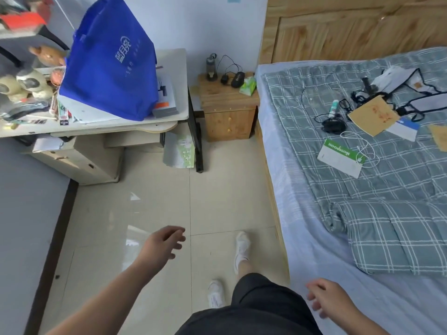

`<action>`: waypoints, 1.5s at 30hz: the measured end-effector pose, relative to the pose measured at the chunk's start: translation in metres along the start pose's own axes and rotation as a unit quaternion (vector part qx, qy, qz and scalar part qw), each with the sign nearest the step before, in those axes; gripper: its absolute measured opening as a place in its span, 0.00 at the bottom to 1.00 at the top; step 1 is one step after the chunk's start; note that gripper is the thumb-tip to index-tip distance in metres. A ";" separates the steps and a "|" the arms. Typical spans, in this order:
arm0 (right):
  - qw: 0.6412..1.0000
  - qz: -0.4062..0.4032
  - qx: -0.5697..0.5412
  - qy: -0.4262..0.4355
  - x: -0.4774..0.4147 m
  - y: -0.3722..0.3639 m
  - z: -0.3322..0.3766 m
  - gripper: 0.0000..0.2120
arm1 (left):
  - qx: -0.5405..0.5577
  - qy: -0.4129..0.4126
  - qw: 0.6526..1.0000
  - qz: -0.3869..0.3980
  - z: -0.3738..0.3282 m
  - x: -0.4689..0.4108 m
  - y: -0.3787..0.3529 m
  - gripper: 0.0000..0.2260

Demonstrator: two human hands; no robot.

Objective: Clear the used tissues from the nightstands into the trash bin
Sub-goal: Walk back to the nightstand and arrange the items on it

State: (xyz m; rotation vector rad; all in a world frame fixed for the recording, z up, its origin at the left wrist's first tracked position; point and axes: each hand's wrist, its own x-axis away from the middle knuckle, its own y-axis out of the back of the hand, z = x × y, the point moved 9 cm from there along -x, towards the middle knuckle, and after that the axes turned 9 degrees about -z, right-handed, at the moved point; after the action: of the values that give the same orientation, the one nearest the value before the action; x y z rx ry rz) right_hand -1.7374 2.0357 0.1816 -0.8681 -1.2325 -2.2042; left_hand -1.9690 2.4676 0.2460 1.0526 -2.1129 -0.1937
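Observation:
A wooden nightstand stands against the far wall between the desk and the bed. On its top lie a green tissue pack, a water bottle, a black charger with its cable and a dark oval object. No loose used tissue or trash bin is in view. My left hand hangs over the tiled floor, fingers loosely spread and holding nothing. My right hand is low at the bed's edge, fingers relaxed and empty. Both hands are far from the nightstand.
A cluttered desk with a blue tote bag stands at the left. The bed at the right carries a plaid blanket, cables, glasses, envelopes and a notebook. A green-printed bag leans beside the desk. Tiled floor runs toward the nightstand.

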 end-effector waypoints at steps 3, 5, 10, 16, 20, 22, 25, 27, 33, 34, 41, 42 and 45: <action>1.000 0.006 -0.007 -0.026 -0.035 0.002 0.013 0.10 | -0.003 0.000 1.000 0.001 -0.031 -0.040 -0.009 0.08; 0.999 0.005 -0.016 -0.035 -0.064 0.006 0.032 0.10 | -0.012 0.007 1.000 0.001 -0.046 -0.067 -0.017 0.08; 0.998 0.024 -0.038 -0.032 -0.138 0.032 0.107 0.09 | -0.043 0.048 0.998 -0.019 -0.076 -0.122 -0.028 0.08; 0.999 0.022 -0.041 0.024 -0.219 0.088 0.247 0.07 | -0.058 0.077 0.995 -0.040 -0.111 -0.171 -0.034 0.07; 0.995 0.009 -0.082 0.062 -0.258 0.116 0.339 0.05 | -0.053 0.093 0.993 -0.039 -0.135 -0.204 -0.044 0.07; 0.993 -0.001 -0.094 0.077 -0.275 0.124 0.379 0.05 | -0.054 0.097 0.993 -0.027 -0.151 -0.228 -0.052 0.07; 0.991 -0.010 -0.114 0.072 -0.303 0.131 0.425 0.05 | -0.054 0.100 0.993 -0.011 -0.179 -0.271 -0.063 0.07; 0.991 -0.008 -0.119 0.061 -0.321 0.130 0.447 0.06 | -0.057 0.097 0.994 0.004 -0.201 -0.304 -0.073 0.07; 0.995 -0.008 -0.095 0.008 -0.367 0.131 0.483 0.08 | -0.078 0.053 0.994 0.055 -0.294 -0.404 -0.096 0.08; 0.996 -0.009 -0.094 0.001 -0.371 0.132 0.486 0.08 | -0.085 0.043 0.993 0.063 -0.311 -0.419 -0.098 0.07; 0.996 0.010 -0.077 -0.050 -0.408 0.136 0.504 0.08 | -0.047 0.002 0.998 0.047 -0.422 -0.504 -0.099 0.07; 0.996 0.011 -0.073 -0.054 -0.417 0.138 0.507 0.08 | -0.043 0.001 0.998 0.039 -0.432 -0.515 -0.098 0.07; 0.997 0.020 -0.054 -0.052 -0.451 0.143 0.530 0.09 | -0.034 0.011 0.999 0.025 -0.452 -0.542 -0.098 0.08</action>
State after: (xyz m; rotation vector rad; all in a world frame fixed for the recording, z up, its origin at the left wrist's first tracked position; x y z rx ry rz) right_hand -1.1736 2.4666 0.1509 -1.0528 -1.1407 -2.2358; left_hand -1.3933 2.8874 0.2178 0.9582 -2.0957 -0.2276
